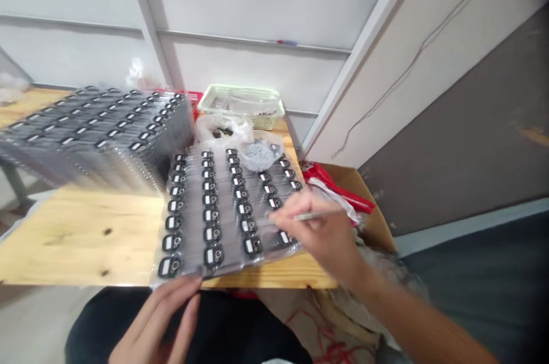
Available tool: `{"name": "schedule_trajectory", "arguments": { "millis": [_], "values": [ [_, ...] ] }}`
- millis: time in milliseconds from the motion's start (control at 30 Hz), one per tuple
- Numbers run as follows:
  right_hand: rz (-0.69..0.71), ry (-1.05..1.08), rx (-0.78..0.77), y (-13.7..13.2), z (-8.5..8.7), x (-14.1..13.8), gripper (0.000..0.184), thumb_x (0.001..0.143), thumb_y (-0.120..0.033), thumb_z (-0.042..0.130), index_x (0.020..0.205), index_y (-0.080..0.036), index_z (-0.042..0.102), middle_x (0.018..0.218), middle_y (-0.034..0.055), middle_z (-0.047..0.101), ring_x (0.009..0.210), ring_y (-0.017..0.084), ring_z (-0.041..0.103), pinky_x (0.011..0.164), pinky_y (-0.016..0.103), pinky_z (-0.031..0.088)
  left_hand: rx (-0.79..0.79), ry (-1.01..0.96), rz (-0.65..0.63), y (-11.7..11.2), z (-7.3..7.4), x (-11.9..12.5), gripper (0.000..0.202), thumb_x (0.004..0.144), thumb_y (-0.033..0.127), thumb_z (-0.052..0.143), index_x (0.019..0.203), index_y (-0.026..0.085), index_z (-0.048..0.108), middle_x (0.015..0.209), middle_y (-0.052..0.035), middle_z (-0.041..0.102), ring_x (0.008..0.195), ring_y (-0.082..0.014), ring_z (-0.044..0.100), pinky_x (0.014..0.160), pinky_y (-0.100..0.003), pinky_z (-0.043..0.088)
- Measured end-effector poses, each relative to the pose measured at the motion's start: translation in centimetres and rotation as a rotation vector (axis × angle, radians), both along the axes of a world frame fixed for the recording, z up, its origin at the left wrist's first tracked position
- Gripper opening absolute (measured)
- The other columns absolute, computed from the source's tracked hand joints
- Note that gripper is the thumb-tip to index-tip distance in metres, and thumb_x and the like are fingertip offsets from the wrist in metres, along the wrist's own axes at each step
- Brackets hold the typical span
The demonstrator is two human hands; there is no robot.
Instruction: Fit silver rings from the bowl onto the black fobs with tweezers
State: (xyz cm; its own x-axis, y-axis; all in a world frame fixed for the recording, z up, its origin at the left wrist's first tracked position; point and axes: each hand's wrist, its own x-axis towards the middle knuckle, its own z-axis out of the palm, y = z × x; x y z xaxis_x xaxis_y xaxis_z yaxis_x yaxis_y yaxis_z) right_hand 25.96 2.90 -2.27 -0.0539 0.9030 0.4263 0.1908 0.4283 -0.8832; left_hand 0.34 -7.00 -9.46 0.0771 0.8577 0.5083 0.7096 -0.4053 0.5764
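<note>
A clear plastic tray [195, 181] holding rows of small black parts with white windows lies on the wooden table [86, 232] at its front right. My left hand [158, 324] is under the tray's near edge, fingers stretched out and touching it. My right hand [323, 230] hovers over the tray's right side, pinching thin metal tweezers [315, 215] that point left at a part [285, 236]. A small bag of tiny grey pieces [258, 154] rests on the tray's far end.
A tall stack of similar filled trays [98, 130] stands at the left. A pale green basket [240, 104] sits against the wall. An open cardboard box [369, 204] with red-and-white packaging stands right of the table. The picture is blurred.
</note>
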Motion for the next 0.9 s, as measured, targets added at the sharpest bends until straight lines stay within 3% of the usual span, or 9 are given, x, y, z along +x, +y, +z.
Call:
{"name": "schedule_trajectory", "arguments": {
  "millis": [100, 200, 333, 533, 700, 800, 900],
  "values": [
    [0.150, 0.109, 0.011, -4.0, -1.1, -1.2, 0.015, 0.080, -0.010, 0.072, 0.075, -0.023, 0.065, 0.072, -0.0026, 0.071, 0.066, 0.012, 0.068, 0.062, 0.022, 0.054, -0.334, -0.423, 0.015, 0.2, 2.4, 2.8, 0.018, 0.084, 0.028, 0.068, 0.101, 0.027, 0.071, 0.086, 0.0006, 0.075, 0.070, -0.0132, 0.070, 0.066, -0.017, 0.054],
    [0.208, 0.146, 0.054, -5.5, -2.1, -2.0, 0.018, 0.081, -0.006, 0.069, 0.084, -0.024, 0.066, 0.077, -0.0018, 0.072, 0.068, 0.012, 0.068, 0.063, 0.023, 0.056, -0.550, -0.753, -0.014, 0.4, 3.1, 4.2, 0.021, 0.083, 0.038, 0.069, 0.098, 0.023, 0.073, 0.070, -0.0010, 0.073, 0.060, -0.0121, 0.065, 0.055, -0.017, 0.052],
    [0.234, 0.116, 0.152, -5.7, -2.3, -2.4, 0.019, 0.081, -0.004, 0.069, 0.085, -0.023, 0.065, 0.075, -0.0010, 0.071, 0.065, 0.013, 0.068, 0.062, 0.023, 0.057, -0.644, -1.000, -0.080, 0.1, 2.9, 4.5, 0.027, 0.082, 0.045, 0.071, 0.093, 0.020, 0.073, 0.065, -0.0025, 0.070, 0.061, -0.0119, 0.064, 0.055, -0.017, 0.050],
    [0.208, 0.022, 0.248, -6.1, -2.2, -2.9, 0.023, 0.076, 0.000, 0.068, 0.082, -0.022, 0.065, 0.072, -0.0009, 0.073, 0.064, 0.014, 0.070, 0.061, 0.022, 0.059, -0.746, -1.179, -0.089, -0.2, 3.1, 4.8, 0.028, 0.074, 0.043, 0.079, 0.082, 0.016, 0.073, 0.059, -0.0033, 0.068, 0.053, -0.0090, 0.061, 0.050, -0.014, 0.045],
    [0.242, 0.217, 0.024, -6.3, -2.9, -3.2, 0.019, 0.076, -0.005, 0.072, 0.080, -0.023, 0.067, 0.074, -0.0001, 0.074, 0.065, 0.015, 0.072, 0.059, 0.023, 0.060, -0.889, -1.423, -0.128, -0.6, 3.3, 5.1, 0.025, 0.070, 0.038, 0.083, 0.078, 0.016, 0.074, 0.072, -0.0032, 0.071, 0.050, -0.0046, 0.059, 0.045, -0.011, 0.041],
    [0.294, 0.355, -0.115, -6.8, -3.1, -3.2, 0.016, 0.079, -0.010, 0.073, 0.083, -0.025, 0.069, 0.078, -0.0009, 0.074, 0.064, 0.014, 0.073, 0.058, 0.022, 0.061, -1.012, -1.552, -0.159, -0.8, 3.3, 5.1, 0.025, 0.066, 0.035, 0.087, 0.076, 0.015, 0.074, 0.068, -0.0015, 0.070, 0.048, -0.0029, 0.057, 0.044, -0.009, 0.041],
    [0.332, 0.461, -0.236, -7.7, -3.0, -3.3, 0.013, 0.084, -0.016, 0.072, 0.088, -0.028, 0.069, 0.090, -0.0006, 0.077, 0.075, 0.016, 0.076, 0.064, 0.022, 0.063, -1.108, -1.625, -0.163, -0.8, 3.3, 5.1, 0.027, 0.063, 0.035, 0.088, 0.074, 0.015, 0.074, 0.066, -0.0017, 0.069, 0.047, -0.0028, 0.058, 0.045, -0.008, 0.042]
  ]
}}
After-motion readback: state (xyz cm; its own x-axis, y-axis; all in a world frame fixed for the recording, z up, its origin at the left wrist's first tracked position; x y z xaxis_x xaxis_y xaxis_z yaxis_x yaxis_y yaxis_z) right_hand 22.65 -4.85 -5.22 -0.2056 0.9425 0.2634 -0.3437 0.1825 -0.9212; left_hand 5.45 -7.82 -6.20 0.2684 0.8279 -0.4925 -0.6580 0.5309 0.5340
